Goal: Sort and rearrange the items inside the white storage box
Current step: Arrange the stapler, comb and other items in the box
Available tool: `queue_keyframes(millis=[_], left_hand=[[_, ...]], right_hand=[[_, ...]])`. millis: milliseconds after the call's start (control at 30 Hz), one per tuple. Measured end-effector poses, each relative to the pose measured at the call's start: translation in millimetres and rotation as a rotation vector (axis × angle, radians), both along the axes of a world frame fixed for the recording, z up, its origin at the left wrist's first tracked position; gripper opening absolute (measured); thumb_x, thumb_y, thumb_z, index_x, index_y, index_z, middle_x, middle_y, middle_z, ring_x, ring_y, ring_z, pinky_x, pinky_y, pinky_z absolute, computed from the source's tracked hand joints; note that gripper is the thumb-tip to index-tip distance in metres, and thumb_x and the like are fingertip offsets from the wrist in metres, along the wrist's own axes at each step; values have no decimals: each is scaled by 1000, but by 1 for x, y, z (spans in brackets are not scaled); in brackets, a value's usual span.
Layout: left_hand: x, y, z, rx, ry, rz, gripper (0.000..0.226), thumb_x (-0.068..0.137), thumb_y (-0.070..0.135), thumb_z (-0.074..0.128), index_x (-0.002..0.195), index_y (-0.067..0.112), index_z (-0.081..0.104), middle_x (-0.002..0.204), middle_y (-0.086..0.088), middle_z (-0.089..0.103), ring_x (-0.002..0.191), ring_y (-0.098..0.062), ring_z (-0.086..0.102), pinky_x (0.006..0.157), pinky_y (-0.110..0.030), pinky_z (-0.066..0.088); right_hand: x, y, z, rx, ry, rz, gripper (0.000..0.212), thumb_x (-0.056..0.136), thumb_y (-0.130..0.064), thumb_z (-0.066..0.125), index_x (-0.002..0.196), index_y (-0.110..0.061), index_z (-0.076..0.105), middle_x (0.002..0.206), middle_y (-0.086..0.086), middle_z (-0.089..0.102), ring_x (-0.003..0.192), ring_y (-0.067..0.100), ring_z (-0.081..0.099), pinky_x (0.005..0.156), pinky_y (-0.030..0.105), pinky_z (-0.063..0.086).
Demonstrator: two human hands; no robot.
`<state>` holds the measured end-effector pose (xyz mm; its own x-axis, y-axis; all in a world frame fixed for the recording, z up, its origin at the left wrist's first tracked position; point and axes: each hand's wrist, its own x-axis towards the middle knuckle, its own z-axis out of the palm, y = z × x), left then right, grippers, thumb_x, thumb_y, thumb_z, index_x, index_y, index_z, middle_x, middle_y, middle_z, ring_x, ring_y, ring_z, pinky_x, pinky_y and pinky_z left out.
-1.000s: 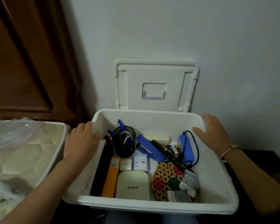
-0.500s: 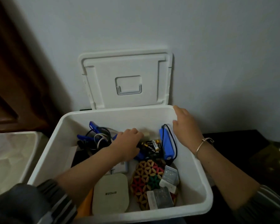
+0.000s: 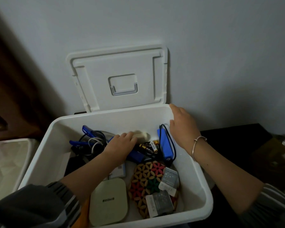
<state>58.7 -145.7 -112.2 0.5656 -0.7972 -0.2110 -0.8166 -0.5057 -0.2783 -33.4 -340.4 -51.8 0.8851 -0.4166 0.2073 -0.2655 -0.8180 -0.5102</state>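
the white box (image 3: 105,115) is steadied at its far right rim by the right hand (image 3: 183,127), fingers laid fairly straight; the cream block (image 3: 142,135) by the back wall is touched by the left hand (image 3: 122,143), but whether it is gripped cannot be told through the blur; it is best lifted straight up, clear of the batteries (image 3: 149,146)

Dim indoor light, dark corners, wide-angle edge distortion

In the box (image 3: 44,155) — batteries (image 3: 149,148) behind the coaster (image 3: 146,181), lid (image 3: 120,79) behind all.
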Motion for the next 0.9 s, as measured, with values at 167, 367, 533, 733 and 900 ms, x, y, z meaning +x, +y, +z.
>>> queue_keyframes(millis=[167,367,533,733,900], left_hand=[[5,9,-7,11,29,-28,51,86,13,60,133,20,40,134,-5,41,120,-24,44,96,-36,40],[6,10,-5,74,9,-76,46,90,15,59,133,20,42,133,-5,45,119,-25,44,99,-37,37],[1,5,4,-9,54,-78,39,93,17,54,130,21,44,129,-4,44,115,-24,45,89,-35,41],[-6,3,38,-335,248,74,31,93,32,54,120,17,56,111,-3,53,100,-20,53,79,-32,46],[-17,14,63,-791,579,433,20,92,31,60,108,19,63,95,4,65,87,-14,61,71,-24,48]], right_hand=[[0,0,0,8,11,-6,49,91,-3,48,138,-14,37,125,7,50,100,23,57,76,23,42],[0,0,-1,1,5,-9,49,91,-3,48,137,-16,38,119,7,52,92,20,57,71,22,45],[0,-2,-2,4,2,-9,47,90,-5,48,135,-16,40,119,7,52,93,22,57,70,23,43],[0,-2,-1,19,-15,-9,43,90,-4,48,132,-15,44,116,8,53,84,17,51,69,21,40],[-1,-1,2,-131,31,-20,36,93,-13,49,129,-12,47,126,8,49,109,22,48,87,27,41]])
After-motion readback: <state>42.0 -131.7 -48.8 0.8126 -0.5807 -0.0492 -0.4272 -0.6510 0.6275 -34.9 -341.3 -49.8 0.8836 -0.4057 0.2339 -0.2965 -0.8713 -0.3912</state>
